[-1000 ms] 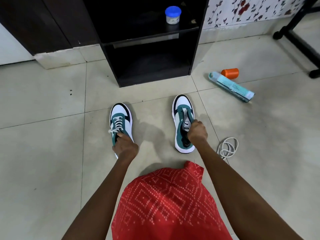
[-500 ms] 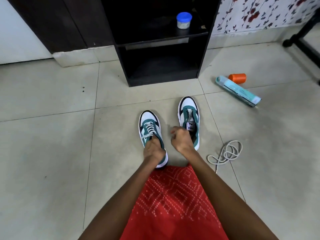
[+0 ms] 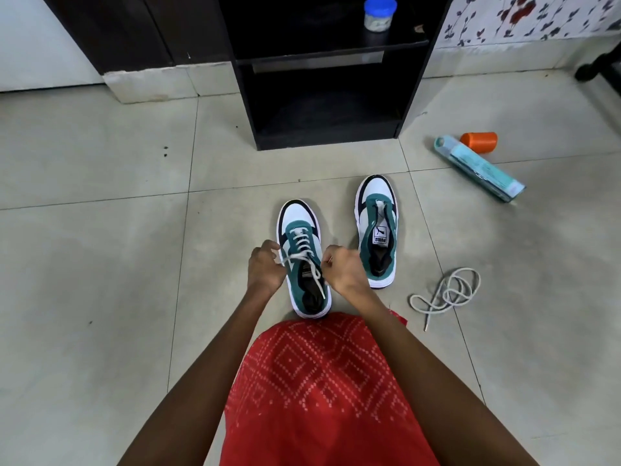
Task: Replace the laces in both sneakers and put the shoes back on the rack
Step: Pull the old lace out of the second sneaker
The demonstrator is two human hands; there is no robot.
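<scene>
Two white-and-teal sneakers stand on the tiled floor, toes pointing to the black rack (image 3: 322,105). The left sneaker (image 3: 299,230) has a white lace (image 3: 304,255) threaded through its eyelets. My left hand (image 3: 263,269) pinches the lace's end at the shoe's left side. My right hand (image 3: 342,269) is curled at the shoe's right side; its hold on the lace is hidden. The right sneaker (image 3: 376,210) stands apart to the right with no lace. A loose white lace (image 3: 447,292) lies coiled on the floor further right.
A teal box (image 3: 480,168) and an orange spool (image 3: 479,141) lie on the floor at the right. A blue-lidded jar (image 3: 379,11) stands on the rack's shelf. My red patterned garment (image 3: 322,391) fills the lower middle. A dark furniture leg (image 3: 598,67) is at the far right.
The left sneaker has been drawn in next to the right one. My right hand left the right sneaker and came to the laced one; my left hand now pinches the lace.
</scene>
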